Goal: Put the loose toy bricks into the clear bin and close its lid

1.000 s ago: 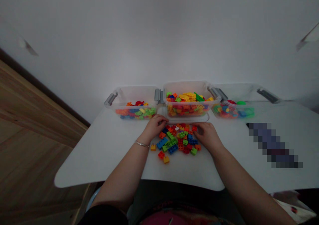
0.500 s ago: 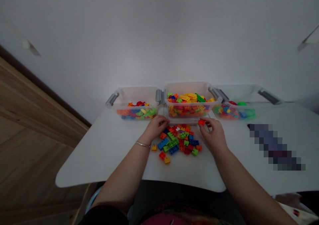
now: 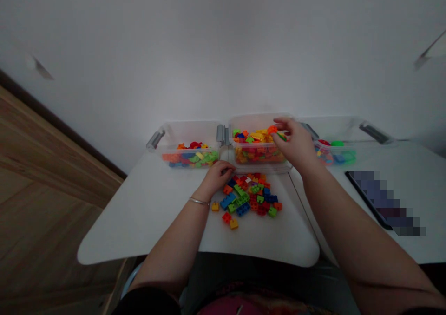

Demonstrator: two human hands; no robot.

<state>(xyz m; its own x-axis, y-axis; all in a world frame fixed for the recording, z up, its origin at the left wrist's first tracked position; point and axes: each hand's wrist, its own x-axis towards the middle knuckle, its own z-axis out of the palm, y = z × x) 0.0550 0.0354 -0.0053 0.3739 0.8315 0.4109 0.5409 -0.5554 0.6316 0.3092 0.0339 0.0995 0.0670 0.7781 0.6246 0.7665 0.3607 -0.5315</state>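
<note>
From the head camera, a right hand (image 3: pixel 296 145) pinches an orange block (image 3: pixel 272 129) over the middle bin (image 3: pixel 261 121), partly masking the right bin (image 3: pixel 341 128); a left bin (image 3: pixel 193 133) completes the row along the table's (image 3: pixel 146 213) back edge. The left hand (image 3: pixel 219 175) curls beside loose blocks (image 3: pixel 240 199) nearer the front edge, its grip unclear. A phone (image 3: pixel 379 203) lies right; white wall (image 3: pixel 174 50) behind, wooden panel (image 3: pixel 45 189) left.
</note>
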